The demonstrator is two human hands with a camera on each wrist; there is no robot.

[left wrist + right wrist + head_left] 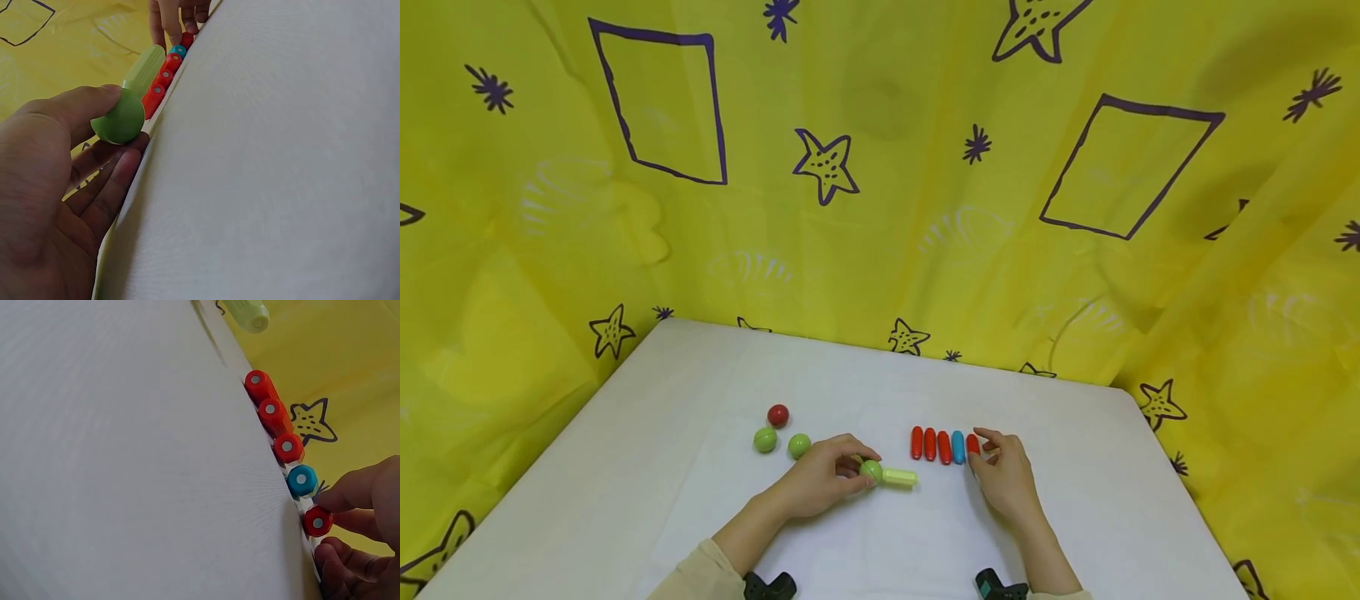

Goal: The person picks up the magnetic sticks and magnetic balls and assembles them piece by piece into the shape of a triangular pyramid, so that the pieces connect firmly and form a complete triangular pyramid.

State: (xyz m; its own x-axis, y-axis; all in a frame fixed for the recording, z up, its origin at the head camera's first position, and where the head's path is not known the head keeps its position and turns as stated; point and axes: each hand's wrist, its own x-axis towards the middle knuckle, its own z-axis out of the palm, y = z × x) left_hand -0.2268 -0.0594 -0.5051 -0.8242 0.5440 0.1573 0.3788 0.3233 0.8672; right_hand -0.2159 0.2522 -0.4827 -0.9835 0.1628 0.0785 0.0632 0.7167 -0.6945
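Observation:
My left hand (826, 479) pinches a green ball (120, 119) between thumb and fingers. A pale yellow-green magnetic rod (899, 477) extends from the ball toward the right, its end against the ball. My right hand (1006, 477) holds a red magnetic rod (317, 522) at the right end of a row, thumb and fingers about it. Next to that rod lies a blue magnetic rod (958, 447), then several red rods (930, 444) side by side. Round metal tips show on the rods in the right wrist view.
Left of my left hand, a red ball (778, 416) and two green balls, one nearer the hand (800, 446) and one farther left (765, 440), rest on the white table (925, 542). A yellow patterned curtain (880, 208) rises behind the table and along its sides.

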